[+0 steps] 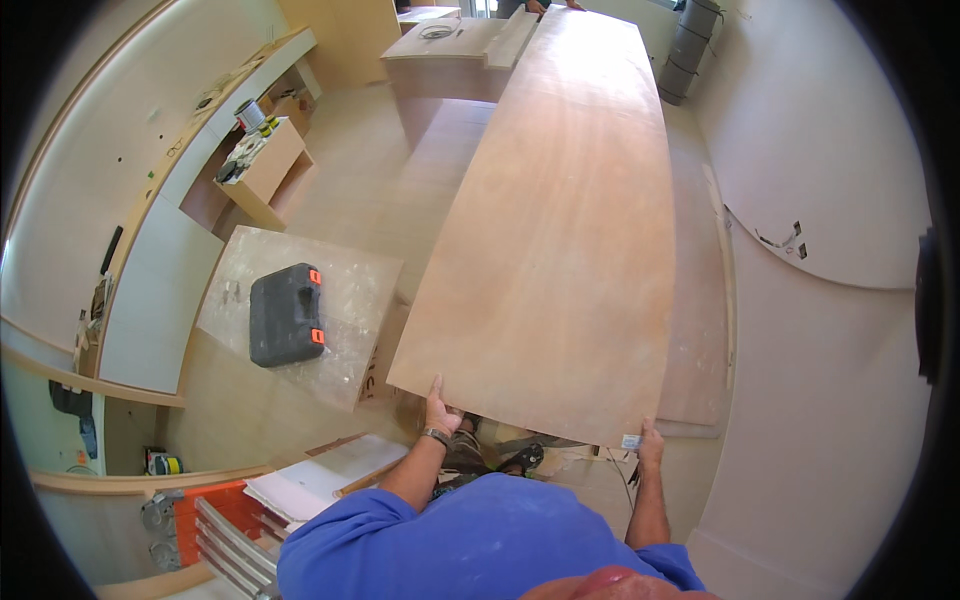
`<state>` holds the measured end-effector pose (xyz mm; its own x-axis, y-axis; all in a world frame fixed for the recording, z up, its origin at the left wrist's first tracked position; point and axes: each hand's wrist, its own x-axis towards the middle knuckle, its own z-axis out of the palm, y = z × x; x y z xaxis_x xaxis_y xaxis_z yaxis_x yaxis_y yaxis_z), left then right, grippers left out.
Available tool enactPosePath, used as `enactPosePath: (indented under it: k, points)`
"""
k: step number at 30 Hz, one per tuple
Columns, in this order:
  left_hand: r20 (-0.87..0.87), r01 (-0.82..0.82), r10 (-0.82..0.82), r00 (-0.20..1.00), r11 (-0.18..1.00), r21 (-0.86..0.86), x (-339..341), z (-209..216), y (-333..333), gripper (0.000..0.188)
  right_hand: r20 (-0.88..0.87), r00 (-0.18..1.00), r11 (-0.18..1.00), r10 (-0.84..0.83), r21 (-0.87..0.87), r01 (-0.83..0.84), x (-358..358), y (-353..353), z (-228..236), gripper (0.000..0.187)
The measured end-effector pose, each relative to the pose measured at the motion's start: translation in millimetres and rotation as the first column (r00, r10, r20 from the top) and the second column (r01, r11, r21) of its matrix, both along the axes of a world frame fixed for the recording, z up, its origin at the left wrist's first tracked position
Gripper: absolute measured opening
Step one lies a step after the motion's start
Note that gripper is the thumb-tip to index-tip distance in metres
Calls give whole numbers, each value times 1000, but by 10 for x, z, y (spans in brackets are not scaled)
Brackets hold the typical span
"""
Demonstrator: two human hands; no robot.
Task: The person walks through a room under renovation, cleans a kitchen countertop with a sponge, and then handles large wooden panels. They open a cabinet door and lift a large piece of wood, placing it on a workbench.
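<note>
A long plywood sheet (560, 250) stretches away from me toward the far end of the room. My left hand (441, 412) grips its near edge by the left corner, thumb on top and the other fingers underneath. At the near right corner my right hand (650, 446) is closed on the edge, beside a small white label (631, 441). A co-worker's hands (540, 6) are at the sheet's far end, partly cut off by the frame.
On the left, a dark toolbox (284, 316) with orange latches lies on a dusty board (225, 290). Behind it are a small wooden unit (270, 165) and a long shelf counter. An orange ladder (215, 520) stands lower left. A grey roll (688, 50) leans near the right wall.
</note>
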<state>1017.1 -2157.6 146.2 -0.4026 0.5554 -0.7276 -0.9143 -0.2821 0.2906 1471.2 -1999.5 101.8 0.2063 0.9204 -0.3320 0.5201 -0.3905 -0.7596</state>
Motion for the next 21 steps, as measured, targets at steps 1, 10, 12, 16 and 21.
enactPosePath:
  k: [1,10,12,16,21]
  points:
    - [-12,9,-9,1000,1000,-13,-5,37,-2,42,32,999,999,1,34,-2,9,-40,-61,51]
    - [-70,-21,21,997,1000,0,-21,98,12,45,-171,984,997,-54,36,61,-213,-59,127,43]
    - [-93,-12,12,996,1000,0,-57,82,9,46,-167,985,999,-48,13,51,-242,-47,177,43]
    - [-74,-27,27,997,1000,1,-41,15,19,48,-177,983,998,-54,-54,45,-293,-41,339,45]
    - [-98,-113,109,989,993,-33,43,155,107,50,-91,995,999,-38,-41,35,-232,-43,369,50]
